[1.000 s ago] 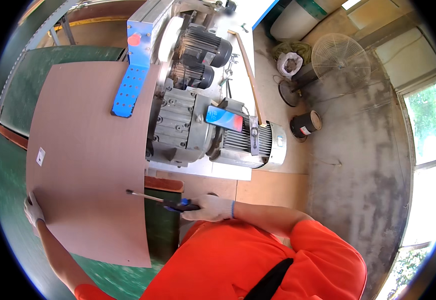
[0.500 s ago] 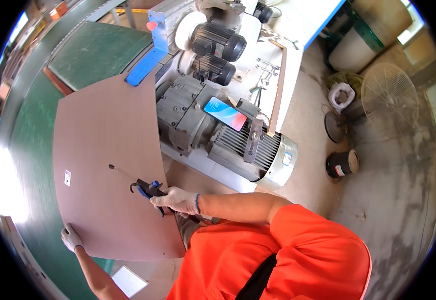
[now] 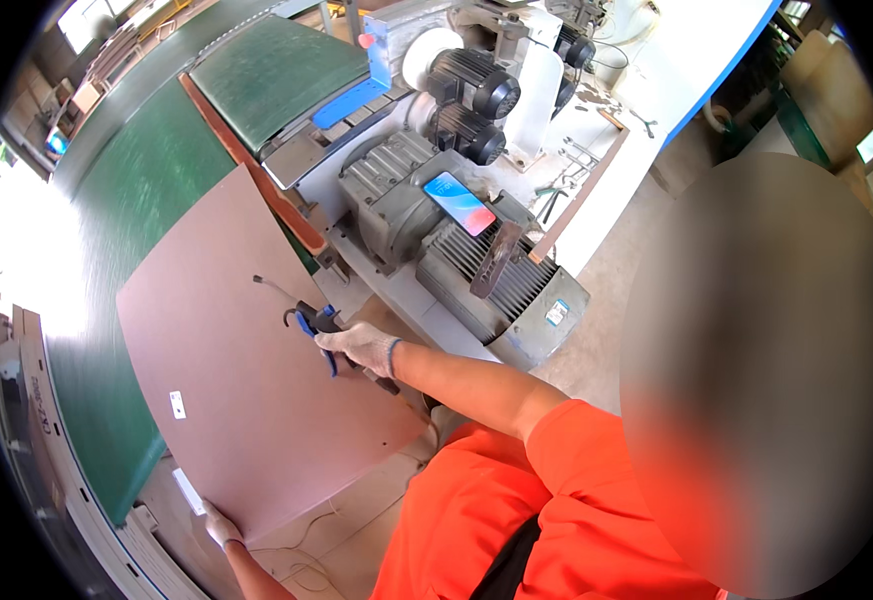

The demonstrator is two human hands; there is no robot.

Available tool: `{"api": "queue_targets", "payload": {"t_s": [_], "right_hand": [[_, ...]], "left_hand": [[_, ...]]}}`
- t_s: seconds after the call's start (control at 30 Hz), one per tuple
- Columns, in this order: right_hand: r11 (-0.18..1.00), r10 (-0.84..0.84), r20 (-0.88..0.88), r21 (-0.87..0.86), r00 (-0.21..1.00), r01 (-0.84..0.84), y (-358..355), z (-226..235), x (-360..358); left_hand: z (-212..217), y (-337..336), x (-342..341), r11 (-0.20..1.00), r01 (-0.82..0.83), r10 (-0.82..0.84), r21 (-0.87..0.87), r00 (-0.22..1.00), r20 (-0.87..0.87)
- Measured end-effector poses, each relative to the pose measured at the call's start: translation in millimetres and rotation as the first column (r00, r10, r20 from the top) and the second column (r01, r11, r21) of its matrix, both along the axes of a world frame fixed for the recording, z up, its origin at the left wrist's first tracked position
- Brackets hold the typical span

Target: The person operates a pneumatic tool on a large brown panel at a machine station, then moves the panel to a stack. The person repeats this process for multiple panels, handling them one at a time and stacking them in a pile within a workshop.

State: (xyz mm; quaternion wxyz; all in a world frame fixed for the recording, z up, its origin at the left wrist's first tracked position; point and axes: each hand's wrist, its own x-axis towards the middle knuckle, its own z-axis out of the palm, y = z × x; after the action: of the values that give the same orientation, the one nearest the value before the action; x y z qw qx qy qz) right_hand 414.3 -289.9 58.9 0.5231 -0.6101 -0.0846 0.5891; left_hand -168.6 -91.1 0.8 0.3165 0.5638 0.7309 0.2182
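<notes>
Workshop floor with pale tiles [image 3: 341, 545] is nearest, a loose cord on it. Gloved left hand [image 3: 220, 527] is at the near-left corner of the big brownish-pink panel [image 3: 246, 390]; fingers partly hidden, can't tell how tightly they close. Panel lies partly over the green belt [image 3: 106, 400], near end out past it above the tiles. Change: a second ago it reached under the blue bracket [image 3: 351, 103]; now it's turned and clear of that, so support probably relies more on the left side. Gloved right hand [image 3: 361, 345] has its grip wrapped round a black-and-blue air gun [image 3: 318, 320], nozzle over the panel. Edges: right edge runs close to the brown rail [image 3: 281, 212], little room there; near end has the torso beside it; more room along the belt to the left. Farther: grey motor [image 3: 496, 290], phone [image 3: 459, 203] on top, then white surface [image 3: 691, 45] with wrenches [image 3: 578, 160]. Far right is blurred.
</notes>
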Motion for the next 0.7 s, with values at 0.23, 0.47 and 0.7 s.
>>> {"api": "queue_targets", "payload": {"t_s": [0.23, 0.47, 0.7], "right_hand": [[0.99, 0.105, 0.172, 0.08, 0.979, -0.12, -61, 11, -43], [0.949, 0.266, 0.075, 0.155, 0.961, -0.274, -108, 10, -158], [0.7, 0.681, 0.136, 0.166, 0.719, -0.695, -151, 72, -347]], "left_hand": [[33, -202, -39, 0.95, -0.281, 0.299, -0.132, 0.945, 0.136], [135, -374, -94, 0.811, -0.58, 0.555, -0.078, 0.805, -0.208], [160, -627, -230, 0.509, -0.861, 0.857, 0.011, 0.508, 0.079]]}}
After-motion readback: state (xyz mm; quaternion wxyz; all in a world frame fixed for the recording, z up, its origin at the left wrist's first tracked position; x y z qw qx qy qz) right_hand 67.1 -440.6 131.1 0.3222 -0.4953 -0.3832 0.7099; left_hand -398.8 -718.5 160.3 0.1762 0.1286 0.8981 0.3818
